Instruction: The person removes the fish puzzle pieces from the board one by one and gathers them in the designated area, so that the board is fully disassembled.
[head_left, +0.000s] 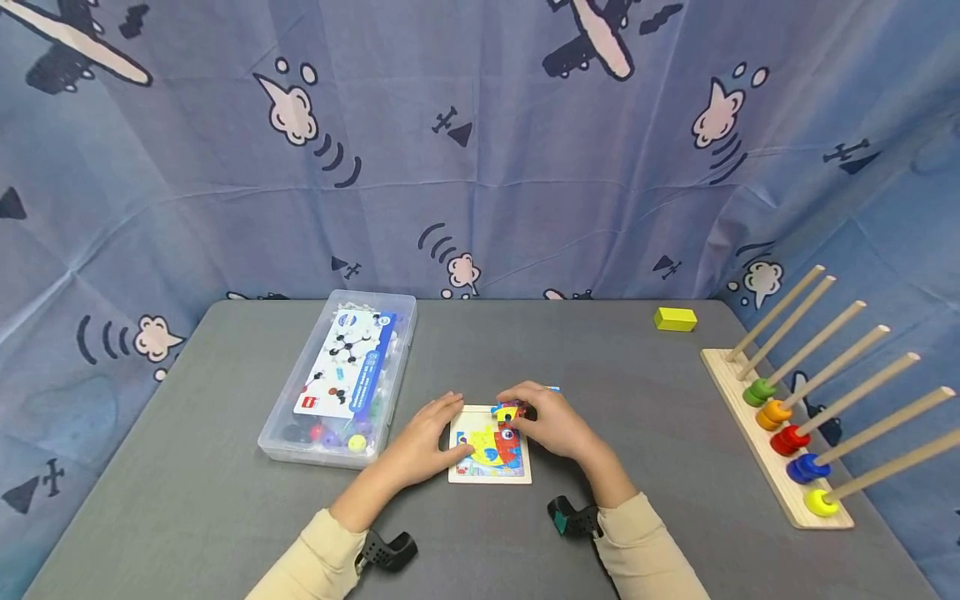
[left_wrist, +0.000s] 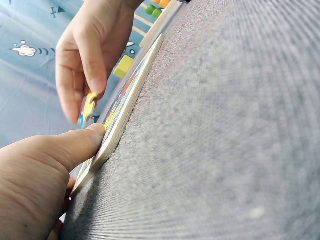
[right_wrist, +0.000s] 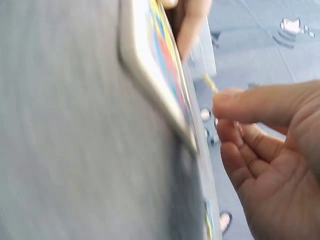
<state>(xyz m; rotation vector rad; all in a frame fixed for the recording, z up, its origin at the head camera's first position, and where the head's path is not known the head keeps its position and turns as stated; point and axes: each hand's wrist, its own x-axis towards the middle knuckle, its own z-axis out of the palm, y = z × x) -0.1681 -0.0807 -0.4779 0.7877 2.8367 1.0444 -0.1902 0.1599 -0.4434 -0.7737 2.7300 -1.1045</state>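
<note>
A wooden-framed puzzle board (head_left: 489, 478) with a colourful picture lies flat on the table. My right hand (head_left: 553, 423) pinches a small yellow, red and blue puzzle piece (head_left: 507, 413) between thumb and fingers, just over the board's top right part. In the left wrist view the piece (left_wrist: 89, 107) is held above the board's surface. My left hand (head_left: 424, 443) lies at the board's left side, its thumb resting on the picture and its other fingers extended along the edge. Another piece (right_wrist: 209, 220) lies on the table beyond the board in the right wrist view, partly seen.
A clear plastic box (head_left: 279, 448) with a printed label and coloured balls stands to the left. A yellow block (head_left: 675, 319) sits at the back right. Along the right side is a wooden peg rack (head_left: 801, 515) with coloured rings. A patterned curtain (head_left: 480, 150) hangs behind.
</note>
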